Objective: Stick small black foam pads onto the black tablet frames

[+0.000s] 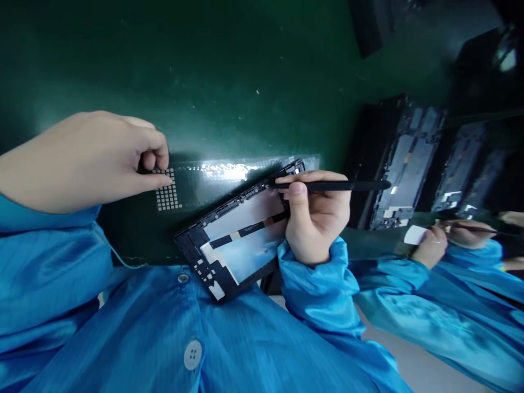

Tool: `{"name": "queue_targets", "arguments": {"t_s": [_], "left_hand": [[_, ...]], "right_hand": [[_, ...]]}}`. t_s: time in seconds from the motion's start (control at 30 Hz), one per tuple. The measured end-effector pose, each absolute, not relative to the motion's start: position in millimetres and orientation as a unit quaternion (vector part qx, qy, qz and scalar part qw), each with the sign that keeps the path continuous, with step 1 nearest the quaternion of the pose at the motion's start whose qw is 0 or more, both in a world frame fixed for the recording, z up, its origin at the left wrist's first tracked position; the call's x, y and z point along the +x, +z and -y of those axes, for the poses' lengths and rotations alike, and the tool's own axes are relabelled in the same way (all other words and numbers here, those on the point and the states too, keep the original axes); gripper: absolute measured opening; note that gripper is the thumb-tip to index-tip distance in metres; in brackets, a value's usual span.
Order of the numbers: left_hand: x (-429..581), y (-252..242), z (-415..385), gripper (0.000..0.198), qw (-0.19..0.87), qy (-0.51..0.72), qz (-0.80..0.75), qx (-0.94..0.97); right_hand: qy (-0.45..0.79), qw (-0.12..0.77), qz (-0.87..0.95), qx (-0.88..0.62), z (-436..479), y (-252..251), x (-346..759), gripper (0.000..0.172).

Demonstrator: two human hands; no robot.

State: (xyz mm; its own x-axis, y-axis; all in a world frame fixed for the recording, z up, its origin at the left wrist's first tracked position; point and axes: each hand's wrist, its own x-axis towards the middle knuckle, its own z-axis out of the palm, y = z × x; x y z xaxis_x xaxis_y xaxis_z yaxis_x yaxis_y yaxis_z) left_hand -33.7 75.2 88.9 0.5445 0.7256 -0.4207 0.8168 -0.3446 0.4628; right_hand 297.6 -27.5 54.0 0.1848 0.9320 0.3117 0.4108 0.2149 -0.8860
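A tablet-like device frame (pixel 245 224) lies tilted in front of my body, its inside facing up, with a flat flex strip across a silvery panel. My right hand (pixel 317 218) grips slim black tweezers (pixel 347 186), their tip at the frame's upper edge. To the left, my left hand (pixel 118 158) has its fingers curled, thumb over a clear strip that carries a grid of small grey square pads (pixel 166 197). The thumb and fingers seem closed on this strip of pads; the fingertips are partly hidden. The strip's shiny right part passes behind the device frame.
On the right, several similar device frames (pixel 405 164) lie in a row on the green table (pixel 229 71). A co-worker's hands (pixel 429 245) hold a white piece farther right. Dark objects (pixel 368 27) stand at the upper right.
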Motion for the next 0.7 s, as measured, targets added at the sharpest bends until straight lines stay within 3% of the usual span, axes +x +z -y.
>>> {"name": "queue_targets", "arguments": {"t_s": [0.2, 0.33, 0.43, 0.53, 0.7], "left_hand": [[-41.9, 83.2, -74.8, 0.04, 0.307, -0.066, -0.459, 0.831], [-37.3, 87.1, -76.3, 0.041, 0.313, -0.054, -0.458, 0.83], [-23.3, 101.8, -76.4, 0.035, 0.323, -0.095, -0.481, 0.809], [-11.1, 113.1, -75.7, 0.023, 0.331, -0.127, -0.504, 0.788], [-10.8, 111.1, -75.0, 0.016, 0.322, -0.133, -0.496, 0.795]], "right_hand": [[0.24, 0.461, 0.625, -0.583, 30.4, 59.2, 302.8, 0.009], [0.187, 0.393, 0.663, -0.609, 35.0, 89.4, 297.3, 0.011], [0.296, 0.377, 0.675, -0.561, 22.1, 111.7, 277.8, 0.016], [0.423, 0.293, 0.726, -0.457, -1.3, 110.2, 252.6, 0.01], [0.46, 0.216, 0.76, -0.405, -20.0, 82.6, 230.9, 0.012]]}}
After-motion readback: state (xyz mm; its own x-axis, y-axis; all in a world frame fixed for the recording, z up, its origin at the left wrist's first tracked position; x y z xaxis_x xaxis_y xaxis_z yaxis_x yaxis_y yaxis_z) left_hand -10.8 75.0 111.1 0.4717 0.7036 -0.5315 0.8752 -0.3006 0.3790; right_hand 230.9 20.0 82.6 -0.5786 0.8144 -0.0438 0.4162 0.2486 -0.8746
